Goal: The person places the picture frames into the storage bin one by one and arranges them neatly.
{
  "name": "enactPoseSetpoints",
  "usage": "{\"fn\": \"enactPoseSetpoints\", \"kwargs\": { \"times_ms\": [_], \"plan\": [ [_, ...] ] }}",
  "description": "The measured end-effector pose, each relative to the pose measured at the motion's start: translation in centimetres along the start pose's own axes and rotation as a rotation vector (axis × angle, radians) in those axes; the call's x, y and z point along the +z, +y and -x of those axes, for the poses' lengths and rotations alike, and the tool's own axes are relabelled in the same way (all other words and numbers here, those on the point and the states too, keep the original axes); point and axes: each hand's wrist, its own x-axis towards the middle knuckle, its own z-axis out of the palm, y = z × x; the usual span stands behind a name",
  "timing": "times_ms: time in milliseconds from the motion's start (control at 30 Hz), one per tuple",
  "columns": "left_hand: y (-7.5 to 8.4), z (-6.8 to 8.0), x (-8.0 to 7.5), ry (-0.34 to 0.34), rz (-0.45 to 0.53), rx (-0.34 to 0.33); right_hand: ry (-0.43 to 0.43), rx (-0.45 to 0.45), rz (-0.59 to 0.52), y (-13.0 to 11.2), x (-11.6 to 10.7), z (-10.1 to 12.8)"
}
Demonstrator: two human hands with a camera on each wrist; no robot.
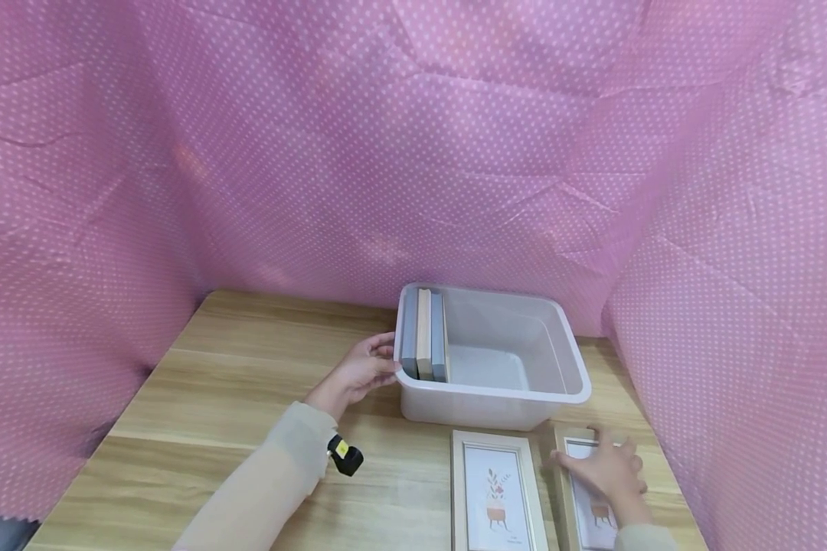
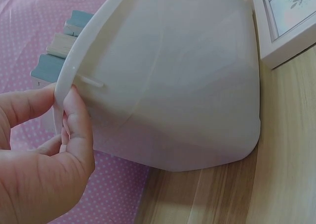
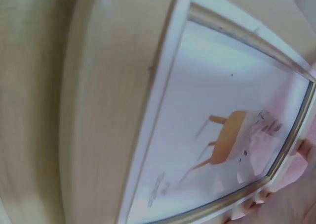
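Left hand (image 1: pixel 361 371) was on the left wall of the white plastic bin (image 1: pixel 565 337), near its near-left corner. In the left wrist view the thumb and fingers (image 2: pixel 76 120) pinched the bin's rim (image 2: pixel 66 85), so it was holding the bin, fingers curled over the edge.

Bin sat on the wooden table (image 1: pixel 214 383), toward the far right, close to the pink dotted backdrop (image 1: pixel 413 153). Three frames stood on edge inside, against the bin's left wall: grey (image 1: pixel 409 337), light wood (image 1: pixel 423 337), grey-blue (image 1: pixel 438 340). Their edges showed over the rim in the left wrist view too (image 2: pixel 59 46).

Right hand (image 1: pixel 609 471) lay on the right picture frame (image 1: pixel 589 513), which was flat on the table just near of the bin's near-right corner. Fingers were spread over the frame's far end, thumb at its left edge. The right wrist view was blurred; it showed the print with an orange stool and fingertips (image 3: pixel 296 169) at the frame's edge. Could not tell whether the hand gripped the frame or just rested on it.

Second picture frame (image 1: pixel 496 493) lay flat just left of that one, same plant print, near of the bin, untouched. The two frames were side by side, narrow gap between them.
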Motion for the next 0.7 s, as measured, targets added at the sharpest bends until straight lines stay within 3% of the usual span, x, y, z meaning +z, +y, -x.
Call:
{"fn": "enactPoseSetpoints", "kwargs": {
  "times_ms": [200,467,700],
  "plan": [
    [0.1,0.4,-0.1,-0.012,0.009,0.035,0.075,-0.027,-0.077,-0.1,-1.8,0.4],
    [0.0,-0.1,-0.1,0.011,-0.005,-0.010,0.180,-0.087,-0.144,-0.8,-3.0,1.5],
    [-0.2,-0.3,-0.1,0.016,0.001,-0.009,0.267,-0.186,-0.189,-1.5,-3.4,2.5]
  ]
}}
